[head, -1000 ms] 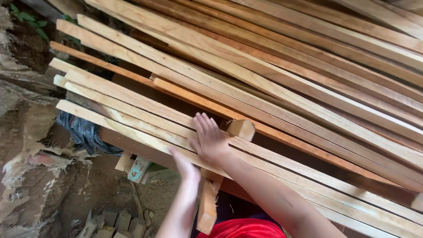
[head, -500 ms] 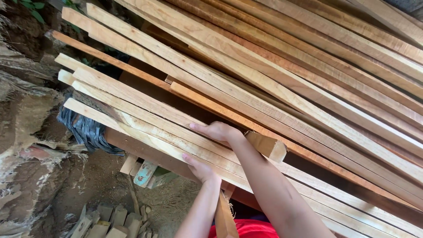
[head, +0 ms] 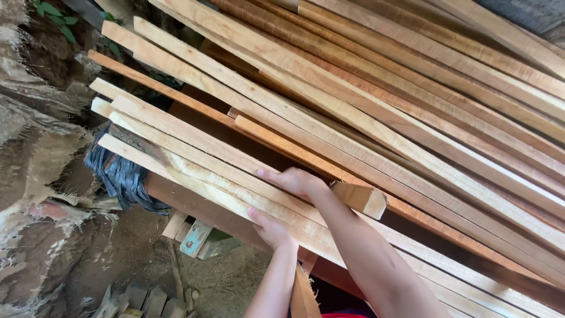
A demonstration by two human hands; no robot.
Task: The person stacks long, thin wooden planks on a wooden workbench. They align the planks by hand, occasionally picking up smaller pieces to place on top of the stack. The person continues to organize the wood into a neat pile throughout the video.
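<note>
Shifted right since the earlier frame, both hands grip one plank low in the stack, left hand clamping its lower edge, right hand curled over its top, plank not yet drawn out; far ends cut off at right.

Both bare forearms reached up from the lower edge of the view. The right hand lay palm down, fingers curled forward and pointing left. The left hand sat just below it, fingers tucked under.
</note>
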